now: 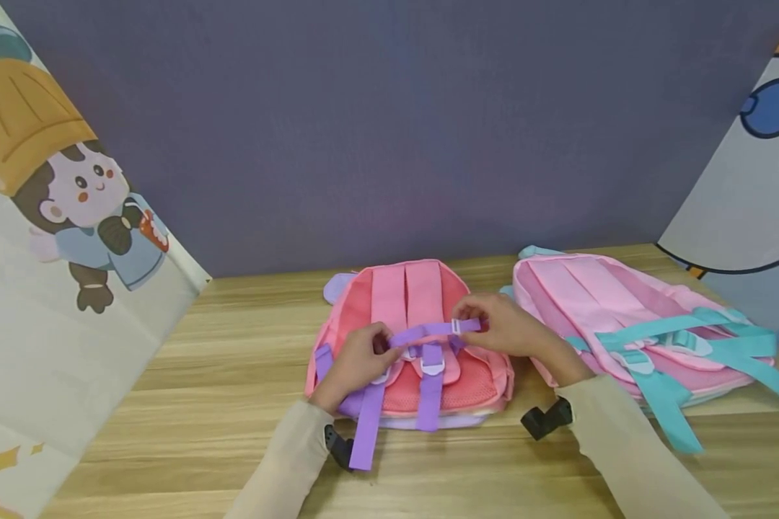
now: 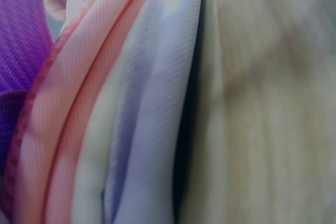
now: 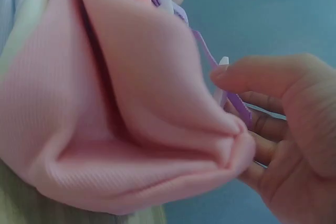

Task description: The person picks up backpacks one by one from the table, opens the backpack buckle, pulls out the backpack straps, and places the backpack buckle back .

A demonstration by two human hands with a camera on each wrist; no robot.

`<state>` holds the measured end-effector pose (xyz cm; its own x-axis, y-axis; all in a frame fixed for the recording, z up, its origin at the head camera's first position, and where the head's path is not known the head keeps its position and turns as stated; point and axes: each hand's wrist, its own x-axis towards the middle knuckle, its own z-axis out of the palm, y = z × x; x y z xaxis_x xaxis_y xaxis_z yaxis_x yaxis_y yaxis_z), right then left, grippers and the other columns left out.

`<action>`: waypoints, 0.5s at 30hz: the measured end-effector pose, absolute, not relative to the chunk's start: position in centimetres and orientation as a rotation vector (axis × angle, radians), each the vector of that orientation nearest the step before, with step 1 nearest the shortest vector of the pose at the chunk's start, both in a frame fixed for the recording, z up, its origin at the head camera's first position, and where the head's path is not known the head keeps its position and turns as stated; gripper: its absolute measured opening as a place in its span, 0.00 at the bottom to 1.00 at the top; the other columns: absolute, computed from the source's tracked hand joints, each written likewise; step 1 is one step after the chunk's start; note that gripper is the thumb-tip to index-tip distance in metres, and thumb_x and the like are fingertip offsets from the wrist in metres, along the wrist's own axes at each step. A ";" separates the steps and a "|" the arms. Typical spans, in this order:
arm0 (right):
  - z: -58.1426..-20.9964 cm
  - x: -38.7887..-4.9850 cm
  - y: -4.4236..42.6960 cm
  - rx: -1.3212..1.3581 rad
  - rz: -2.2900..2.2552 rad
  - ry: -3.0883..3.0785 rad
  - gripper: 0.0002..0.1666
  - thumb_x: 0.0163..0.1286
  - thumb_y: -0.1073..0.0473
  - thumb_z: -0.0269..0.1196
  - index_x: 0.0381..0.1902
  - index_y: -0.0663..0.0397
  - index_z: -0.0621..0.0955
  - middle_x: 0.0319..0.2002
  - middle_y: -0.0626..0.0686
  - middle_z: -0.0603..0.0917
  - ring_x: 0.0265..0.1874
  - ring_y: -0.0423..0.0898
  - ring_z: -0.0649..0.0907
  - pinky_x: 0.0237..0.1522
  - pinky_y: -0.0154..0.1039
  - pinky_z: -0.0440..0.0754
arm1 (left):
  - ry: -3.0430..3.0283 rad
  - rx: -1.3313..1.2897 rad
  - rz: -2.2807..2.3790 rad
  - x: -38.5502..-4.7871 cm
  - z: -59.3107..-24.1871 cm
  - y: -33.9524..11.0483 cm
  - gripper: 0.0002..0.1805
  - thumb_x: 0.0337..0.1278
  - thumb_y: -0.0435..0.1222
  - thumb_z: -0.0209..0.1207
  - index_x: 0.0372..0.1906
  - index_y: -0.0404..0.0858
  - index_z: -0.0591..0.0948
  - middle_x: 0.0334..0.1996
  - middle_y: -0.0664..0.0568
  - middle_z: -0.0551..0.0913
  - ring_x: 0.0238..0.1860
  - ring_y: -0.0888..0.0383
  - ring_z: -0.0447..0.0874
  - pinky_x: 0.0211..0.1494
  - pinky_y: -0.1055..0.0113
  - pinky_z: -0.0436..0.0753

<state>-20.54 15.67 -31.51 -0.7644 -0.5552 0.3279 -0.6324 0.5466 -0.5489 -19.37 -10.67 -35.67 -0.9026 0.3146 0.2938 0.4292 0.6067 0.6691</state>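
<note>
A coral-pink backpack (image 1: 405,288) lies on the table with its shoulder-strap side up. Across its middle runs a purple webbing strap (image 1: 428,332), raised off the pack. My left hand (image 1: 362,360) pinches the strap's left end. My right hand (image 1: 503,324) pinches the other end by a small white buckle (image 1: 456,326); in the right wrist view, the thumb presses on this white buckle (image 3: 222,80). Two loose purple strap tails (image 1: 367,425) hang towards me from white adjusters (image 1: 432,367). In the left wrist view, the pack's layered side (image 2: 100,93) hides most of the left hand.
A second, light-pink backpack (image 1: 578,288) with teal straps (image 1: 669,404) lies close on the right, just beyond my right forearm. A dark panel (image 1: 389,130) rises behind the wooden table (image 1: 234,375). Printed cloths (image 1: 45,339) flank the left and right sides.
</note>
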 end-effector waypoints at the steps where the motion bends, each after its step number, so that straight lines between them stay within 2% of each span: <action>1: -31.5 -20.5 15.7 1.026 1.012 -2.662 0.12 0.54 0.66 0.68 0.38 0.53 0.80 0.31 0.46 0.82 0.31 0.42 0.76 0.33 0.34 0.76 | -2.683 -0.626 -1.173 -19.4 -35.7 -10.7 0.06 0.51 0.35 0.65 0.29 0.40 0.78 0.18 0.56 0.73 0.21 0.64 0.69 0.24 0.73 0.70; 15: -31.4 -20.9 16.7 1.052 0.926 -2.690 0.11 0.54 0.67 0.66 0.36 0.53 0.82 0.29 0.44 0.81 0.30 0.40 0.76 0.38 0.37 0.78 | -2.673 -0.665 -1.152 -19.2 -35.4 -10.9 0.06 0.47 0.30 0.63 0.32 0.38 0.79 0.22 0.54 0.76 0.24 0.63 0.71 0.28 0.72 0.72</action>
